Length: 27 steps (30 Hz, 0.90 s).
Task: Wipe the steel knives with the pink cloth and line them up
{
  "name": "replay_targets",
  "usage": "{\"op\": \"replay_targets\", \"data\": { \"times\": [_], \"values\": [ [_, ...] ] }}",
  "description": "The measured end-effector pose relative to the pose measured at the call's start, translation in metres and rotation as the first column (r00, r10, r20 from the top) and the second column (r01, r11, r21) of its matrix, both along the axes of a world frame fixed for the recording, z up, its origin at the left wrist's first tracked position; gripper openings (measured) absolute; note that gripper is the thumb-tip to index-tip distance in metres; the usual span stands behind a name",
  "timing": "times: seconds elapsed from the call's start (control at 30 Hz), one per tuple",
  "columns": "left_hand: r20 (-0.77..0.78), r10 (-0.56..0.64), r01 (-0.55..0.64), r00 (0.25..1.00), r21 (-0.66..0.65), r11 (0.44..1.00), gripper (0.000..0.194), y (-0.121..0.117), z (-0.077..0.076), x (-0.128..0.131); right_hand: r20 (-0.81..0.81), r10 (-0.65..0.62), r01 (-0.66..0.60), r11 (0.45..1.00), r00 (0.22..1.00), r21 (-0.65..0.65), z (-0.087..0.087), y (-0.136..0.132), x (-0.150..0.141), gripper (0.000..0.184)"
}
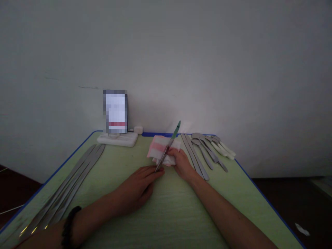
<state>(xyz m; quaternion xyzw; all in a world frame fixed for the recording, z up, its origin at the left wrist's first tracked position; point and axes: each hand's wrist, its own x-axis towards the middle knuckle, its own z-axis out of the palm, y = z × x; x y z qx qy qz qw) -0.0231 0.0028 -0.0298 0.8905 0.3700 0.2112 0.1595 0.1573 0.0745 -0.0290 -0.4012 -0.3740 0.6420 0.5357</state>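
Note:
A table knife (175, 132) slants upward over the middle of the table, its tip pointing away from me and catching a greenish reflection. My left hand (144, 181) is closed on its lower end. A folded pink-and-white cloth (157, 147) lies behind and around the knife's middle. My right hand (183, 165) grips that cloth from the right, with the thumb against the knife. To the right of this hand are two long, flat metal utensils (194, 155). Several long table knives (75, 176) lie side by side left of my left forearm.
Metal spoons (203, 152) and white-handled cutlery (223, 149) lie at the table's right edge. A lit screen (116, 110), blurred out, stands by a white power strip (118, 139) at the back left. The green table (166, 218) has a blue edge and meets the wall (166, 62).

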Motion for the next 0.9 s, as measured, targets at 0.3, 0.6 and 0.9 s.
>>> {"op": "replay_targets", "data": {
  "times": [0.3,0.6,0.9],
  "values": [
    [-0.005,0.001,-0.001,1.000,-0.001,1.000,0.047,0.000,0.002,0.002,0.108,0.054,-0.063,0.995,0.993,0.083,0.002,-0.002,-0.001,0.017],
    [-0.054,-0.025,0.025,0.998,0.012,1.000,0.043,0.002,0.003,0.002,0.312,-0.018,-0.037,0.985,0.950,0.170,0.005,-0.006,-0.002,0.024],
    [-0.082,0.009,-0.008,0.997,0.014,1.000,0.039,0.000,0.003,0.003,-0.062,0.034,-0.031,0.998,0.997,0.049,0.011,-0.003,-0.002,0.033]
  ]
}}
